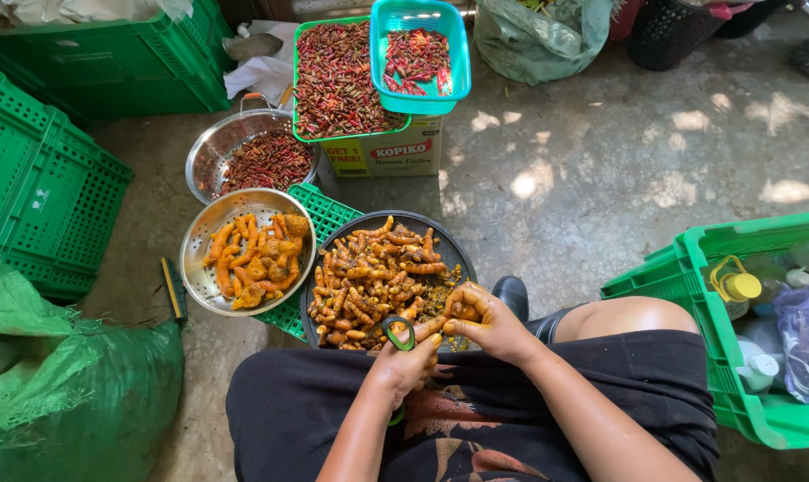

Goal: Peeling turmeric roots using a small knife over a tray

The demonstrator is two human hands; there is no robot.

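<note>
My left hand grips a green-handled peeler over the near edge of a dark round tray heaped with unpeeled turmeric roots. My right hand holds one turmeric root just beside the peeler, fingers stained yellow. To the left, a steel colander holds peeled orange turmeric pieces.
A second steel colander of red chillies, a green basket and a teal basket of chillies on a cardboard box sit beyond. Green crates stand left, one with bottles right. Green sack lower left.
</note>
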